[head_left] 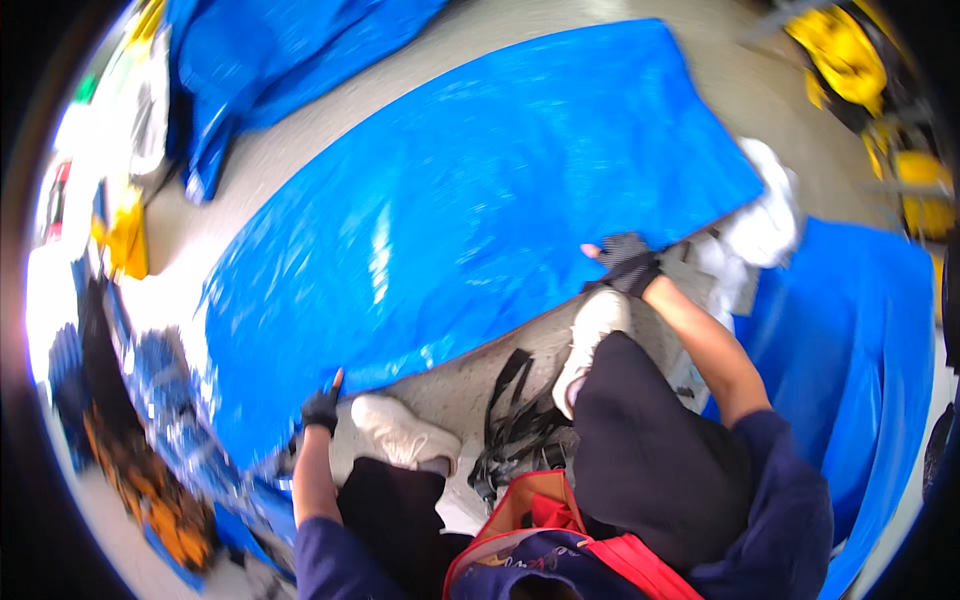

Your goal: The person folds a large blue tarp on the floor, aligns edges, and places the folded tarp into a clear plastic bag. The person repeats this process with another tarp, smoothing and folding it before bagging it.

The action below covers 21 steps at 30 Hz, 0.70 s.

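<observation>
A large blue tarp sheet (470,210) lies spread flat on the pale floor (740,90), filling the middle of the view and running from about 8 o'clock up to 2 o'clock. Its near edge slants across in front of the person, and both hands are on that edge, well apart from each other.

The left hand (322,407), in a dark fingerless glove, sits at about 7 o'clock and is closed on the tarp's lower left corner, one fingertip sticking up against the blue. The right hand (626,262), gloved the same way, is at about 3 o'clock, closed over the tarp's right-hand corner, knuckles toward the camera. The sheet stretches between them and away from the person toward 12 o'clock.

Below the edge, two white shoes (400,432) stand on the floor, with black straps (510,420) lying between them. A second blue sheet (850,370) lies at 4 o'clock, and more crumpled blue material (270,50) at 11 o'clock. Yellow gear (845,55) sits at 1 o'clock.
</observation>
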{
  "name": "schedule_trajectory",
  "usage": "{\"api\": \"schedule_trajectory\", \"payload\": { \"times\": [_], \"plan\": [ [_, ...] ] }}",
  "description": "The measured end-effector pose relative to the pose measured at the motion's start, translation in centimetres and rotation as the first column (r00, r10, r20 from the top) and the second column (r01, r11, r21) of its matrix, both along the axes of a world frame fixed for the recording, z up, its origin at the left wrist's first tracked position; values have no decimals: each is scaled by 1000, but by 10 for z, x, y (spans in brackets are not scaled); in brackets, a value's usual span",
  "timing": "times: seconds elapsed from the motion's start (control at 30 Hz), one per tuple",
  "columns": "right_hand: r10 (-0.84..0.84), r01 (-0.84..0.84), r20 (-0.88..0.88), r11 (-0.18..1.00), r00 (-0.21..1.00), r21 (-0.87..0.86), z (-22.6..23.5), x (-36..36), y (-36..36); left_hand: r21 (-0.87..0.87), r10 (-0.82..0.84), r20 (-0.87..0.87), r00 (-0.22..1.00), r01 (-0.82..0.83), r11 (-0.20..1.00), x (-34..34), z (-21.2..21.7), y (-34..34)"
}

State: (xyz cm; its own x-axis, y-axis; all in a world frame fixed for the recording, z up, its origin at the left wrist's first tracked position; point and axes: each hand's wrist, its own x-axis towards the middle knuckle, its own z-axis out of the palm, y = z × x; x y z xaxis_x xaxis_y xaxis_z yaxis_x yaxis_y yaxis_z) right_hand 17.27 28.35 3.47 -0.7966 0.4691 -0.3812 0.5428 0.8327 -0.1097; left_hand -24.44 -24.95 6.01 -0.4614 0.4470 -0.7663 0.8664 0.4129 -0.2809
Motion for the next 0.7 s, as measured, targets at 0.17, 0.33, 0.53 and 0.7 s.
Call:
{"api": "schedule_trajectory", "payload": {
  "times": [0.17, 0.33, 0.53, 0.7],
  "plan": [
    [123, -95, -98, 964, 988, 249, 72, -37, 16, 8, -64, 200, 978, 64, 998, -38, 67, 25],
    [454, -364, -305, 879, 837, 309, 51, -108, -91, 115, 84, 385, 919, -138, 984, -41, 97, 43],
    [350, -419, 393, 903, 850, 100, 129, -85, -33, 405, -71, 358, 931, -86, 911, 8, 95, 5],
    [-237, 748, 834, 604, 499, -276, 262, 9, 43, 441, -82, 364, 928, -95, 892, 17, 42, -18]
  ]
}}
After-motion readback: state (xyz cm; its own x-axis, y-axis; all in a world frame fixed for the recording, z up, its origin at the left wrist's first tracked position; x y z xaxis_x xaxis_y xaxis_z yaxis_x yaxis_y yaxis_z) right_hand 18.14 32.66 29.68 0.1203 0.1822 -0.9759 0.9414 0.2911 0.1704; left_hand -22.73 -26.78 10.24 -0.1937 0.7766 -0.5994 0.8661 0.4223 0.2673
